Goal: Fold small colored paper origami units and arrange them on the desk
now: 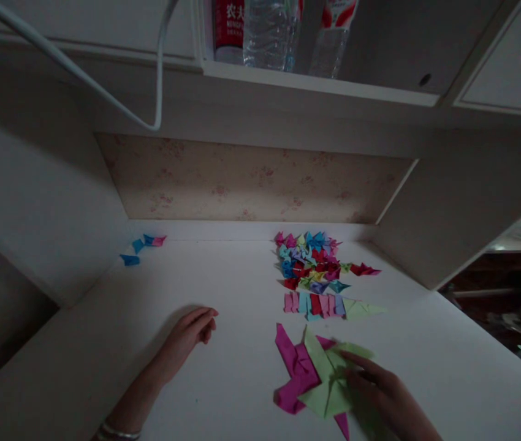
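Note:
My right hand (382, 392) is at the lower right with its fingers on a large light green origami piece (329, 373), the index finger lying over its upper right part. My thumb and the undersides of those fingers are hidden. Beneath and left of the green piece lies a large magenta origami piece (295, 376), partly covered by it. My left hand (196, 327) rests on the white tabletop (233, 380), its fingers curled together and nothing visible in them. Bare tabletop separates it from the magenta piece.
Small colourful origami pieces (313, 260) are grouped in rows at the back right. Before them runs a row of folded pieces (315, 304) ending in a pale green pointed one (362, 308). Several blue and pink pieces (138, 246) lie back left. Overhead, a shelf (325, 86) holds bottles; a white cable (104, 92) hangs.

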The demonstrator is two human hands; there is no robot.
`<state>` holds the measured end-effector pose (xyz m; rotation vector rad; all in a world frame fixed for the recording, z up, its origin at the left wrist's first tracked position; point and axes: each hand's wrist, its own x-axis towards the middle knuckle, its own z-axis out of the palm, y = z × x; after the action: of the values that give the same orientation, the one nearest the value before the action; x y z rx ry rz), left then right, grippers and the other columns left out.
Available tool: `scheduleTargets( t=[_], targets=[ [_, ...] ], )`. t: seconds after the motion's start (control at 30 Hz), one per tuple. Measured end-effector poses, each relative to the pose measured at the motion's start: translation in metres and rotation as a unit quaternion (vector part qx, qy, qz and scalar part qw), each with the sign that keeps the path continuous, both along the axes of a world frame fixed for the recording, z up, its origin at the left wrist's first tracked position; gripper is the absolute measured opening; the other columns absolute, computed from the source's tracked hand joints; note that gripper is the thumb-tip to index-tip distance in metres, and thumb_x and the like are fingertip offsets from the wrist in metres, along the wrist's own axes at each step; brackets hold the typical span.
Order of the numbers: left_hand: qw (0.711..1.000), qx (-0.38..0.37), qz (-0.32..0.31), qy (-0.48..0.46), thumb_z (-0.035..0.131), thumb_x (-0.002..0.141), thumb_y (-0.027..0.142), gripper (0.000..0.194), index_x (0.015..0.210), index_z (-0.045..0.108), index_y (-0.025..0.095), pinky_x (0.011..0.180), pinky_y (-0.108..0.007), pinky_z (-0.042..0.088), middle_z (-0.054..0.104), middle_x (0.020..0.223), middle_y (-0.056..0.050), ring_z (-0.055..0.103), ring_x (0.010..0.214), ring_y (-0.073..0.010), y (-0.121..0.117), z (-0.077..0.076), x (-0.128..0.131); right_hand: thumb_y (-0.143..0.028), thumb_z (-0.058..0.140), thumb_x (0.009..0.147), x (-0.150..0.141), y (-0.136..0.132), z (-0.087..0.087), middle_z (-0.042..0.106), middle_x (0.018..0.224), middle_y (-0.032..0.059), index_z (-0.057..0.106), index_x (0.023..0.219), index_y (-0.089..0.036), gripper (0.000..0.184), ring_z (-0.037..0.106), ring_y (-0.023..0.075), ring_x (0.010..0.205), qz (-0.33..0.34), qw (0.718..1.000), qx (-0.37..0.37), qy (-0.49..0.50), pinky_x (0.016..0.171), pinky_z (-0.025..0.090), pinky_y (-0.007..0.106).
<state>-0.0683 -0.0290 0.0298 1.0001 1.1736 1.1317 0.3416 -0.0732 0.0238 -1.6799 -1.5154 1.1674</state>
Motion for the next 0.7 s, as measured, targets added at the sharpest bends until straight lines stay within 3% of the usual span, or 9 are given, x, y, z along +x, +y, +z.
scheduleTargets(
  t=[0.1, 0.23, 0.4, 0.47, 0.53, 0.6, 0.7],
  targets=[
    [1.0, -0.003, 0.003, 0.006, 0.063, 0.077, 0.037, 0.023, 0.085, 0.066, 0.015, 0.053, -0.022, 0.036, 0.06, 0.07, -0.001, 0.049, 0.058, -0.0103, 0.0, -0.001, 0.0, -0.054, 0.055, 0.076, 0.004, 0.0, 0.007, 0.071, 0.105, 0.0086, 0.067, 0.115, -0.023, 0.052, 0.07, 0.0263, 0.083, 0.0, 0.996, 0.013, -0.087, 0.073, 0.054, 0.031],
    [1.0, -0.008, 0.0, 0.012, 0.063, 0.076, 0.038, 0.025, 0.083, 0.065, 0.015, 0.053, -0.022, 0.037, 0.06, 0.069, -0.001, 0.049, 0.058, -0.0101, 0.001, -0.001, 0.001, -0.058, 0.052, 0.075, 0.012, 0.001, 0.014, 0.055, 0.132, 0.0101, 0.069, 0.112, -0.03, 0.05, 0.068, 0.0306, 0.091, -0.035, 0.972, 0.088, -0.217, 0.076, 0.055, 0.037],
    [1.0, -0.009, -0.004, 0.016, 0.061, 0.077, 0.038, 0.024, 0.082, 0.064, 0.014, 0.052, -0.022, 0.036, 0.059, 0.068, -0.001, 0.049, 0.057, -0.0101, 0.002, -0.002, 0.001, -0.061, 0.052, 0.069, 0.006, 0.003, 0.016, 0.055, 0.132, 0.0098, 0.074, 0.102, -0.028, 0.051, 0.046, 0.0384, 0.124, -0.091, 0.925, 0.228, -0.288, 0.086, 0.051, 0.049],
    [1.0, 0.0, -0.009, 0.03, 0.059, 0.078, 0.037, 0.025, 0.082, 0.064, 0.013, 0.052, -0.022, 0.036, 0.059, 0.068, -0.001, 0.049, 0.057, -0.0104, 0.002, -0.002, 0.0, -0.06, 0.053, 0.07, -0.019, 0.002, 0.015, 0.053, 0.134, 0.0078, 0.075, 0.097, -0.027, 0.048, 0.05, 0.0368, 0.12, -0.115, 0.929, 0.249, -0.248, 0.078, 0.055, 0.044],
    [0.999, 0.003, -0.011, 0.037, 0.058, 0.079, 0.037, 0.025, 0.082, 0.064, 0.013, 0.052, -0.023, 0.036, 0.059, 0.069, -0.001, 0.049, 0.057, -0.0105, 0.002, -0.002, 0.0, -0.058, 0.055, 0.072, -0.058, -0.001, 0.013, 0.061, 0.125, 0.0081, 0.075, 0.091, -0.026, 0.042, 0.063, 0.0309, 0.101, -0.114, 0.959, 0.207, -0.157, 0.066, 0.057, 0.034],
    [0.999, -0.002, -0.014, 0.037, 0.058, 0.078, 0.037, 0.025, 0.082, 0.065, 0.013, 0.052, -0.023, 0.036, 0.059, 0.069, -0.001, 0.049, 0.057, -0.0105, 0.002, -0.002, 0.0, -0.054, 0.056, 0.076, -0.105, -0.001, 0.011, 0.071, 0.104, 0.008, 0.074, 0.09, -0.025, 0.037, 0.067, 0.0259, 0.087, -0.078, 0.984, 0.153, -0.05, 0.067, 0.056, 0.03],
    [0.999, -0.001, -0.016, 0.034, 0.059, 0.077, 0.036, 0.024, 0.082, 0.064, 0.013, 0.051, -0.023, 0.037, 0.059, 0.069, -0.001, 0.049, 0.057, -0.0108, 0.001, 0.001, 0.0, -0.047, 0.059, 0.078, -0.171, 0.011, 0.012, 0.073, 0.092, 0.0072, 0.073, 0.088, -0.022, 0.031, 0.066, 0.0245, 0.084, 0.015, 0.99, 0.127, 0.059, 0.075, 0.052, 0.031]
  ],
)
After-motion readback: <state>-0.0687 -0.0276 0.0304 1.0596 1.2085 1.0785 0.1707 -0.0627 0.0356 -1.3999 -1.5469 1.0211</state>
